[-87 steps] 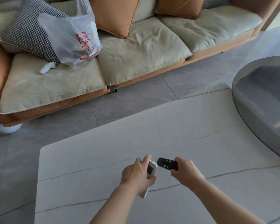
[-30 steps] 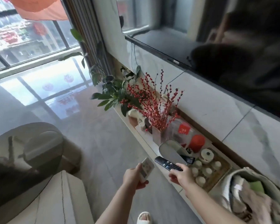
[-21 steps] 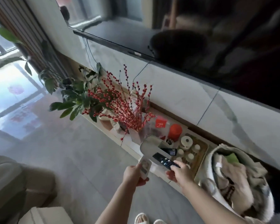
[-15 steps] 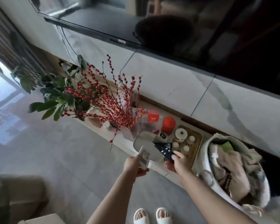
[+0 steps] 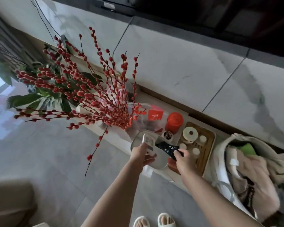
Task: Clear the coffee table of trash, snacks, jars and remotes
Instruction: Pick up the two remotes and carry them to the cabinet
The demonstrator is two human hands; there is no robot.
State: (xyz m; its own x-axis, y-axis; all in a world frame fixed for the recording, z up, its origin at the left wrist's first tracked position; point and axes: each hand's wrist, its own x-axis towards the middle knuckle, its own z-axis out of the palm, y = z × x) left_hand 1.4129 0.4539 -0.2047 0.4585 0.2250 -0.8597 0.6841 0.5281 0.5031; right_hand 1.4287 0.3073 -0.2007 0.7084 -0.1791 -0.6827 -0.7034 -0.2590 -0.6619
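I have both remotes off the coffee table and out over the low TV shelf [image 5: 161,173], which runs from about ten o'clock to four o'clock along the marble wall. My left hand [image 5: 140,155] has its grip closed around the lower end of the white remote [image 5: 148,142], holding it nearly upright so its face stays towards me and its top leans over the grey oval tray [image 5: 159,161]. My right hand [image 5: 182,158] pinches the black remote [image 5: 168,149] by its near end, the far end pointing to roughly ten o'clock and dipping towards that same tray. I judge the tray is the intended resting place, which is why both remotes converge on it rather than on the wooden tea tray [image 5: 206,154] just beside it at three o'clock, already crowded with small white cups. Whether the black remote already touches the tray I cannot tell. The red berry branches [image 5: 92,95] fan out at ten o'clock, close to my left wrist, so I keep that hand low and to the right of them. An orange-red canister [image 5: 173,122] stands at twelve o'clock beyond the tray, and a basket of laundry [image 5: 246,171] sits at three o'clock, well clear of the drop.
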